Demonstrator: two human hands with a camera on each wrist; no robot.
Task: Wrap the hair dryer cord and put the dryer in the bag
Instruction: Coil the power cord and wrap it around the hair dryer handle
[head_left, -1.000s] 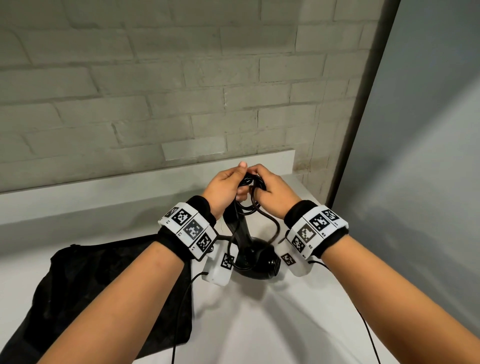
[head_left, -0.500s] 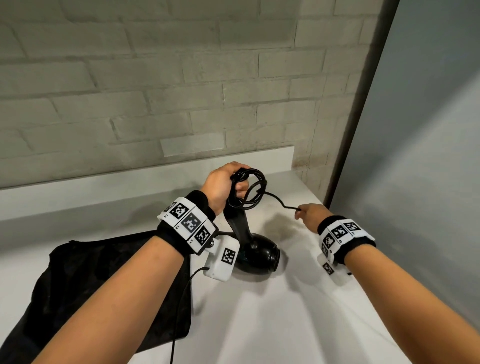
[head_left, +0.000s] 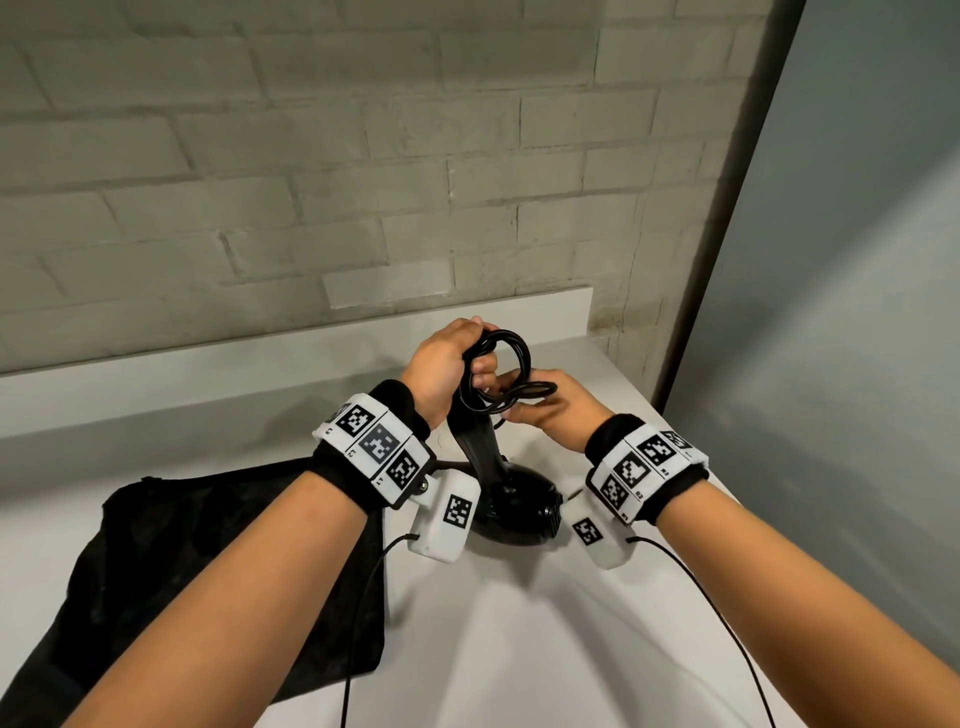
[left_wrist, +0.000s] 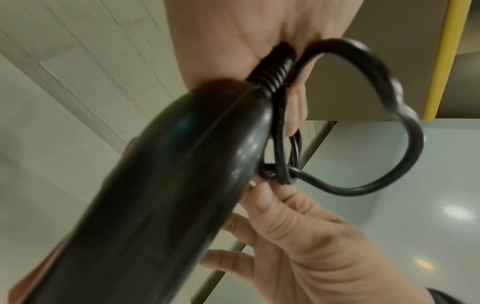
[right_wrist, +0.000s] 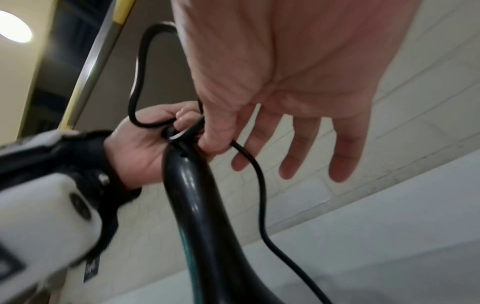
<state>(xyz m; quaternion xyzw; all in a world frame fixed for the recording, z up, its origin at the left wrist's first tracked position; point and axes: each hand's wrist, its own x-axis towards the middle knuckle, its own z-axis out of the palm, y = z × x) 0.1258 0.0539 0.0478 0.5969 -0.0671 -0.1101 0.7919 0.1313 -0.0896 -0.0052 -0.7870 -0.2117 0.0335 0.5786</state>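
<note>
The glossy black plastic hair dryer is stood head-down near the back right corner of the white countertop, its handle end and coiled black cord gripped by the left hand. A cord loop is pinched by thumb and forefinger of the right hand, remaining fingers straight. The limp black fabric bag is spread towards the left edge

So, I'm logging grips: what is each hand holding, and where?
The left hand grips the coiled cord at the top of the dryer handle. The right hand pinches a cord loop.
</note>
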